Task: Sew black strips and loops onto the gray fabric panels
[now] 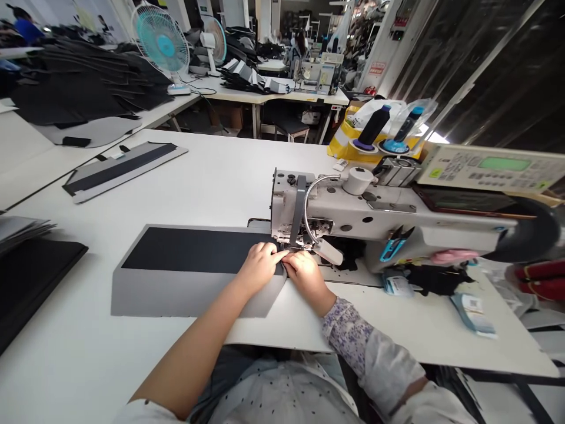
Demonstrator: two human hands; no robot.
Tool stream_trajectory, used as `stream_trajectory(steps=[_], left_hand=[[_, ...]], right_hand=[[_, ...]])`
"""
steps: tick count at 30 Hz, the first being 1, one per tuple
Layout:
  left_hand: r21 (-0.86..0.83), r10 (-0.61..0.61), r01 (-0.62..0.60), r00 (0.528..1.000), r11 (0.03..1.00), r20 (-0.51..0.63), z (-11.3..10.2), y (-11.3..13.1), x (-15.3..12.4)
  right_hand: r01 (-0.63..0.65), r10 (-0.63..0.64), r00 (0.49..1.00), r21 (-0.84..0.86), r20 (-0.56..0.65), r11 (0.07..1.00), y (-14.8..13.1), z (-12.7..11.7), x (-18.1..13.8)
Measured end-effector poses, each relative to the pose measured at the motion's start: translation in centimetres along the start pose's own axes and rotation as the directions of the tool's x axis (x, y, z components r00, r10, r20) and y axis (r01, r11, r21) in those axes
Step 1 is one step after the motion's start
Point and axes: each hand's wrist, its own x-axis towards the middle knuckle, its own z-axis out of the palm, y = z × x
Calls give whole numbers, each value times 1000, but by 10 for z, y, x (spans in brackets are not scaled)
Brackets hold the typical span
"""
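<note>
A flat grey fabric panel with a black strip along it lies on the white table, its right end under the head of a sewing machine. My left hand rests on the panel's right part, fingers bent and fingertips close to the needle area. Right beside it, my right hand pinches the panel's right edge just in front of the presser foot. The two hands nearly touch. The needle and the fabric under the foot are hidden by my fingers and the machine's lamp.
Another grey-and-black panel lies at the back left, with black pieces at the left edge. Blue thread snips hang on the machine. Thread cones and a control box stand behind. Fans and a person are farther off.
</note>
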Motion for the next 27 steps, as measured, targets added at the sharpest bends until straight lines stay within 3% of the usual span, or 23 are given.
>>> stream_trajectory(steps=[5, 12, 22, 27], left_hand=[[-63, -13, 14, 1000, 998, 9, 4, -2, 3], [-174, -66, 48, 993, 983, -100, 13, -20, 8], [-13, -42, 40, 987, 999, -156, 21, -40, 37], [-10, -8, 7, 984, 1000, -178, 15, -27, 14]], right_hand=[[-58, 57, 996, -4, -67, 998, 2, -2, -2], [-7, 10, 1000, -126, 26, 992, 5, 4, 2], [-109, 139, 985, -255, 103, 961, 4, 15, 10], [-125, 143, 988, -251, 53, 960, 2, 9, 9]])
